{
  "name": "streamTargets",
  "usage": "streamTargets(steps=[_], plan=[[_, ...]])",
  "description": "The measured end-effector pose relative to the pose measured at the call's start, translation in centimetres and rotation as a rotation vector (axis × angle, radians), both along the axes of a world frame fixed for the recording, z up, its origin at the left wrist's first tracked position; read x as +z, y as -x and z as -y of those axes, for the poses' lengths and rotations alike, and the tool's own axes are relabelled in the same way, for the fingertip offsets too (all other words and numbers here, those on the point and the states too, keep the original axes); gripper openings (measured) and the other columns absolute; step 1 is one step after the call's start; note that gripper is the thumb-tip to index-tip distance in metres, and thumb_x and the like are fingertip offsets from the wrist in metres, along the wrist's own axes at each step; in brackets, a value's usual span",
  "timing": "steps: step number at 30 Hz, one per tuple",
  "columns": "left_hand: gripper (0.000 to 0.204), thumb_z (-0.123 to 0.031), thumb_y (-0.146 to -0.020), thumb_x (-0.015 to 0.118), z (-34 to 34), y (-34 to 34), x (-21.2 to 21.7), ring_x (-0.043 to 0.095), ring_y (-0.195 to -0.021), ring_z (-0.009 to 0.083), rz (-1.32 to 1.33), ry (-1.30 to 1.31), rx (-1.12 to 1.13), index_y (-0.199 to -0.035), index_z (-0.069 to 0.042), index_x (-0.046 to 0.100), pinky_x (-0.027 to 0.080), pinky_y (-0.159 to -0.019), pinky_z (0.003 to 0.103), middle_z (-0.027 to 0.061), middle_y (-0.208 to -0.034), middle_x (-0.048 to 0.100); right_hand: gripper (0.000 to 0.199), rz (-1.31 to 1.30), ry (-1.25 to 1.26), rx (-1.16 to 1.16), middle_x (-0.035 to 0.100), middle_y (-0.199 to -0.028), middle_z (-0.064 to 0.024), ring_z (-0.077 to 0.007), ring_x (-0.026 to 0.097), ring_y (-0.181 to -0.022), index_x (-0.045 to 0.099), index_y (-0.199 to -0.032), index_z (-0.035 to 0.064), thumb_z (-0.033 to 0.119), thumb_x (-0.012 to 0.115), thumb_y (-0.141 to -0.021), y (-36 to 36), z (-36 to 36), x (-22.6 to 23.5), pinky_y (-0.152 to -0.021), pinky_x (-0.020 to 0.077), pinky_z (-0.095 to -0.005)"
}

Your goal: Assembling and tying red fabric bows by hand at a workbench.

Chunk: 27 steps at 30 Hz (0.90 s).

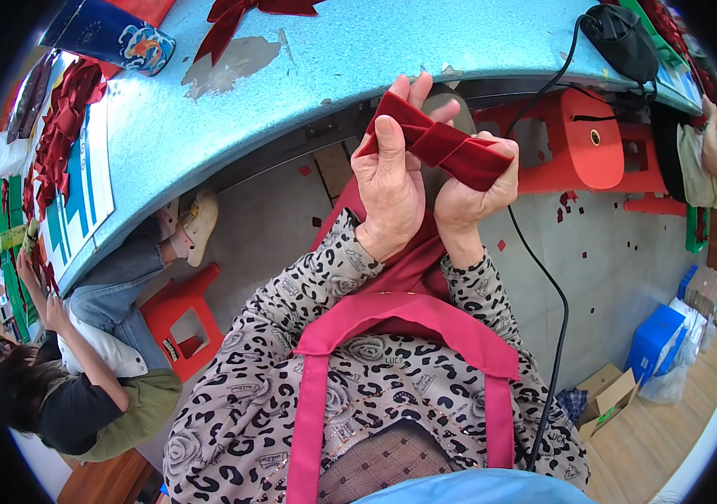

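A dark red velvet bow [444, 144] with a folded band across its middle is stretched between my hands, just off the near edge of the table. My left hand [390, 189] grips one loop, thumb in front and fingers behind. Closed around the opposite loop is my right hand [478, 195], its fingers curled in. Parts of the fingers are hidden behind the ribbon. Another red velvet bow [237, 23] lies at the far edge of the view on the speckled blue table [325, 50].
A dark blue cup [115, 38] and a heap of red ribbon pieces [64, 139] are at the left. At the right lie a black pouch [619, 42] and a hanging black cable [557, 307]. Red stools [591, 143] stand below. A co-worker [94, 378] sits left.
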<state>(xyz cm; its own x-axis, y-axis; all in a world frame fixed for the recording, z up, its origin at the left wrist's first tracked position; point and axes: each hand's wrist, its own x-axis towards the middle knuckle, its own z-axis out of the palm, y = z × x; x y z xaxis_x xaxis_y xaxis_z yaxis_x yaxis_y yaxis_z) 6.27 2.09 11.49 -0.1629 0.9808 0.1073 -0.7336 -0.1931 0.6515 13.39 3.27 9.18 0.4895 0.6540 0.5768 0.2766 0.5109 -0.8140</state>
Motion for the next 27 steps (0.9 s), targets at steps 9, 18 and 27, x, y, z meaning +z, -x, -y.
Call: streamTargets(steps=[9,18,27], plan=[[0.057,-0.041,-0.093,0.041,0.2,1.6,-1.5,0.06,-0.097,0.0251,0.062,0.124,-0.038,-0.132,0.0,0.034,0.048,-0.089,0.036,0.0158,-0.132,0.043,0.009,0.171,0.054,-0.033,0.058,-0.065,-0.0057,-0.0126,0.058,-0.062,0.05,-0.083,0.0013,0.009,0.053,-0.081,0.6,0.5,-0.9,-0.057,0.0445,-0.0236],[0.057,-0.038,-0.093,0.045,0.4,2.6,-1.8,0.06,-0.096,0.0241,0.086,0.111,-0.026,-0.133,0.001,0.033,0.048,-0.087,0.035,0.0161,-0.129,0.045,0.006,-0.043,0.061,-0.034,0.059,-0.067,-0.0081,-0.0137,0.058,-0.063,0.05,-0.084,0.0009,0.004,0.052,-0.079,2.6,0.9,-2.1,-0.059,0.0454,-0.0246],[0.055,-0.035,-0.093,0.045,0.7,2.9,-2.8,0.061,-0.095,0.0214,0.011,0.105,0.108,-0.134,0.0,0.033,0.05,-0.083,0.03,0.0156,-0.125,0.051,0.007,0.16,0.266,0.095,0.056,-0.077,-0.0033,-0.0103,0.053,-0.072,0.052,-0.085,-0.0011,-0.001,0.047,-0.081,2.2,1.1,-0.4,-0.067,0.0434,-0.0217]])
